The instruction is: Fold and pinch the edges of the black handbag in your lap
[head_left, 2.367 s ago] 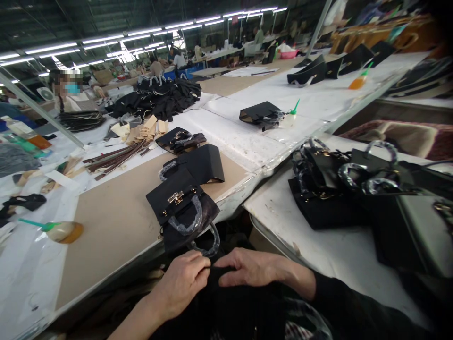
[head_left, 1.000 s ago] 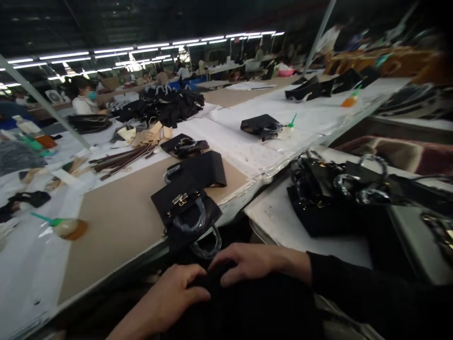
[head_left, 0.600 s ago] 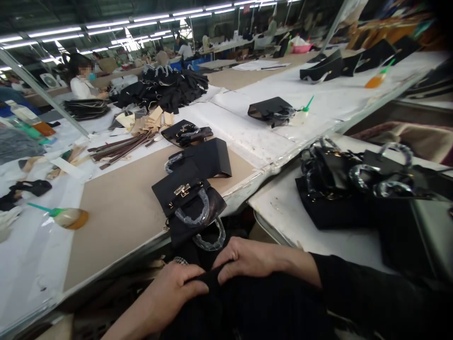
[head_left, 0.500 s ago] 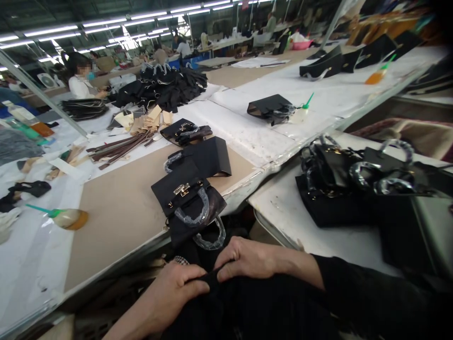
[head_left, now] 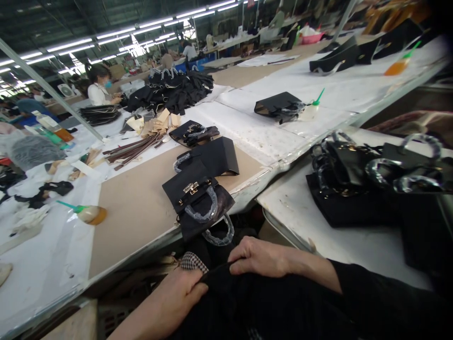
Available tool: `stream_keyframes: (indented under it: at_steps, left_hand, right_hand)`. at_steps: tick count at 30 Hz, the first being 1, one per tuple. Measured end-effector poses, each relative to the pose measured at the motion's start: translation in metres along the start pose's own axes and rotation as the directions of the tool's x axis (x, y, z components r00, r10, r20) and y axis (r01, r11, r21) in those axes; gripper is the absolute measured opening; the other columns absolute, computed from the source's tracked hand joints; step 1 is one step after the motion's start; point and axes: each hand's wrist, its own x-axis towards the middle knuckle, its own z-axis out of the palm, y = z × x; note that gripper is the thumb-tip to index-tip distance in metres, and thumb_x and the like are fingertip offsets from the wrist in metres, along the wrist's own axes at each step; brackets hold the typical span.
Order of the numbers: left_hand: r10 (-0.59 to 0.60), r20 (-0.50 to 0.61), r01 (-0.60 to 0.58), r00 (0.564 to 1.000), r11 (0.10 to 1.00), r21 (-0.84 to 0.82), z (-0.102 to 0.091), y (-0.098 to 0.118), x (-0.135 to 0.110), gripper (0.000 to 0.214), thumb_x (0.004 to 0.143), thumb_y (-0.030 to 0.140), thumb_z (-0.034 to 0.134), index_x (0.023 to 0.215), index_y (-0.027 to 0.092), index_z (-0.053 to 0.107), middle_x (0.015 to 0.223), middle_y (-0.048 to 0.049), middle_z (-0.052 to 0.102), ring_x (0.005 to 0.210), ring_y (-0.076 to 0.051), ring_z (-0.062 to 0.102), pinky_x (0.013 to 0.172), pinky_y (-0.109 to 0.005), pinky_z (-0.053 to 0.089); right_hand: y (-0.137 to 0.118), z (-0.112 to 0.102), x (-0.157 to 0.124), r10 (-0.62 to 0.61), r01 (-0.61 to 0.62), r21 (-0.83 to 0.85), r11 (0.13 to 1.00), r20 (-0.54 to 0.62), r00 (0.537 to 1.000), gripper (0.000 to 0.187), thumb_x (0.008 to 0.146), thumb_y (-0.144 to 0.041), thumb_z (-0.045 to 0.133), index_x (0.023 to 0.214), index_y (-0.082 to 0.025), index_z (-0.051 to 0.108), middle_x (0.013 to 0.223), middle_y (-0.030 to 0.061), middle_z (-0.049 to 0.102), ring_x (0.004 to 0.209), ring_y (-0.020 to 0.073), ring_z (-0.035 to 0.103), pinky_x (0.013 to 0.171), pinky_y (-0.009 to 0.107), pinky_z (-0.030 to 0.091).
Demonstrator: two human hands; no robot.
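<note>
Both hands are closed on black cloth (head_left: 244, 302) low in the head view, over my lap; whether it is a garment or a loose piece I cannot tell. My left hand (head_left: 184, 290) pinches its edge between thumb and fingers. To the right, my right hand (head_left: 260, 257) grips the same edge, with a short stretch of cloth between them. Black-and-white checked fabric (head_left: 193, 262) shows beside the left fingers. Just beyond, a black handbag (head_left: 193, 196) with a gold clasp lies at the table edge, its plastic-wrapped handle (head_left: 221, 233) hanging over.
More black handbags (head_left: 354, 170) crowd a side table at right. A glue bottle (head_left: 90, 215) with a green nozzle lies on the left table. Brown strips (head_left: 136, 151) and a heap of black pieces (head_left: 173, 92) sit farther back. A co-worker (head_left: 101, 89) sits at far left.
The view has turned a little left, so the table things appear farther right. My hands have drawn slightly apart along the cloth edge, and more checked fabric shows.
</note>
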Motion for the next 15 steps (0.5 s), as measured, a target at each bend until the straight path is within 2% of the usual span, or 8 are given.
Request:
stream_keyframes:
  at_steps: [2,4,6,8,10,12,15]
  left_hand:
    - [-0.003,-0.01,0.003,1.0,1.0,-0.014,0.002,-0.002,-0.002,0.027,0.098,0.031,0.047,0.08,0.018,0.063,0.084,0.0004,0.065,0.079,-0.018,0.056,0.07,-0.025,0.04]
    - [0.01,0.003,-0.01,1.0,0.998,-0.069,0.004,-0.007,-0.002,0.03,0.098,0.033,0.047,0.082,0.017,0.065,0.084,0.0009,0.065,0.079,-0.018,0.055,0.07,-0.025,0.04]
    - [0.034,0.023,-0.03,0.999,0.989,-0.143,0.004,-0.011,-0.002,0.03,0.098,0.034,0.047,0.087,0.017,0.069,0.087,0.0011,0.066,0.082,-0.018,0.055,0.072,-0.024,0.042]
    - [0.052,0.05,-0.039,0.997,0.973,-0.228,0.005,-0.013,-0.002,0.027,0.095,0.034,0.05,0.093,0.017,0.072,0.091,0.0012,0.068,0.084,-0.019,0.057,0.074,-0.024,0.043]
    - [0.067,0.065,-0.043,0.996,0.945,-0.325,0.005,-0.013,-0.002,0.022,0.089,0.03,0.059,0.1,0.018,0.073,0.097,0.0019,0.07,0.089,-0.02,0.059,0.077,-0.024,0.044]
    - [0.088,0.058,-0.058,0.994,0.915,-0.399,0.004,-0.011,-0.003,0.027,0.08,0.023,0.066,0.106,0.02,0.073,0.104,0.0025,0.071,0.095,-0.022,0.06,0.082,-0.024,0.045]
    - [0.121,0.05,-0.086,0.991,0.887,-0.453,0.004,-0.008,-0.004,0.029,0.075,0.018,0.067,0.103,0.02,0.075,0.103,0.0019,0.071,0.098,-0.022,0.059,0.087,-0.026,0.045]
  right_hand:
    - [-0.003,-0.001,-0.001,-0.013,0.013,-0.058,0.998,0.004,1.0,0.024,0.091,-0.033,0.063,0.091,-0.015,0.079,0.068,-0.0015,0.063,0.065,0.0135,0.056,0.061,0.022,0.041]
    - [-0.008,-0.003,-0.002,-0.05,0.052,-0.09,0.995,0.027,0.998,0.026,0.094,-0.032,0.061,0.106,-0.017,0.078,0.085,0.0022,0.073,0.077,0.0174,0.065,0.071,0.023,0.047]
    - [-0.012,-0.004,0.001,-0.107,0.114,-0.089,0.989,0.08,0.991,0.033,0.096,-0.033,0.062,0.124,-0.021,0.072,0.107,0.0045,0.076,0.093,0.0205,0.07,0.082,0.025,0.049]
    - [-0.017,-0.005,0.008,-0.148,0.163,-0.109,0.981,0.132,0.98,0.041,0.094,-0.038,0.067,0.133,-0.024,0.067,0.117,0.0052,0.075,0.099,0.0217,0.07,0.087,0.026,0.049]
    - [-0.021,-0.005,0.017,-0.165,0.194,-0.176,0.965,0.166,0.972,0.041,0.092,-0.043,0.07,0.129,-0.024,0.07,0.111,0.0058,0.077,0.093,0.0214,0.072,0.083,0.025,0.049]
    - [-0.024,-0.006,0.027,-0.17,0.213,-0.244,0.946,0.188,0.967,0.035,0.092,-0.044,0.07,0.119,-0.023,0.075,0.099,0.0051,0.079,0.083,0.0201,0.071,0.075,0.024,0.048]
    - [-0.026,-0.007,0.038,-0.203,0.252,-0.203,0.946,0.233,0.951,0.03,0.093,-0.04,0.068,0.114,-0.021,0.077,0.092,0.0037,0.079,0.078,0.0176,0.069,0.07,0.022,0.046]
